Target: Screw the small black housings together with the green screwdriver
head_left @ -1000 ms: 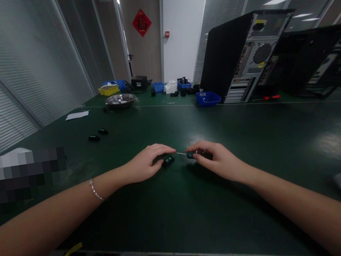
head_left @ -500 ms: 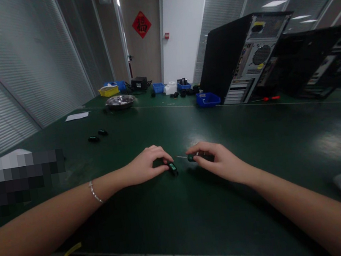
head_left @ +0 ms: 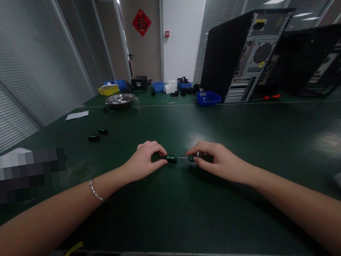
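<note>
Head view: a small black part (head_left: 171, 158) sits between the hands, over the green table (head_left: 158, 219).
Left hand (head_left: 145, 159): thumb and finger pinch its end, maybe so it can't slide.
Right hand (head_left: 215, 157): fingers curl around a screwdriver (head_left: 191, 158), probably to aim its tip; I can't tell if it touches.

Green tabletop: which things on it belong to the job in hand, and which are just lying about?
Likely in the job:
screwdriver, in the right hand
small black-and-green part, held by the left hand
perhaps two similar parts, untouched

Likely just lying about:
metal bowl
white paper
open blue bin
desktop computer tower
</note>
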{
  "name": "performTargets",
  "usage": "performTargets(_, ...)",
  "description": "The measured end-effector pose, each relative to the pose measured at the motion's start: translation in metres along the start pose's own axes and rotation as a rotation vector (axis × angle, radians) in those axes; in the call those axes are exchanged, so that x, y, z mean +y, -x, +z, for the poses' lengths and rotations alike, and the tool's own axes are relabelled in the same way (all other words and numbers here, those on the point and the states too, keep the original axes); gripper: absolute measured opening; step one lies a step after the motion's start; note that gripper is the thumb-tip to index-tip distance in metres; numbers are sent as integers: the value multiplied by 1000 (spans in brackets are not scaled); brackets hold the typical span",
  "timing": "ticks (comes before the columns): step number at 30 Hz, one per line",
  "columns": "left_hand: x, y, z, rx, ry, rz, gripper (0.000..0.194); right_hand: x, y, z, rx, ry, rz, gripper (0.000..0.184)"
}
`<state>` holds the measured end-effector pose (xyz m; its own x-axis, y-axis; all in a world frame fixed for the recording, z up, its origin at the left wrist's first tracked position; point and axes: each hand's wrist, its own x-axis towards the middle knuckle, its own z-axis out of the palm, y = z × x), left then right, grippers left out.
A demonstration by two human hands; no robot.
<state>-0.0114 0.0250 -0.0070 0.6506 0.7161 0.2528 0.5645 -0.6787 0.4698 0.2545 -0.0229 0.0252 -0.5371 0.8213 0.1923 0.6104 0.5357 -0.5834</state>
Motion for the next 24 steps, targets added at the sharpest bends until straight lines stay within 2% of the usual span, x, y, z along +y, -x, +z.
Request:
performTargets(18,4,1,-2,-25,-5,-12,13,3,0,1,-26,-23,5,25)
performTargets(24,6,1,-3,-32,-10,-14,14,-1,0,2,2,-68,-5,25)
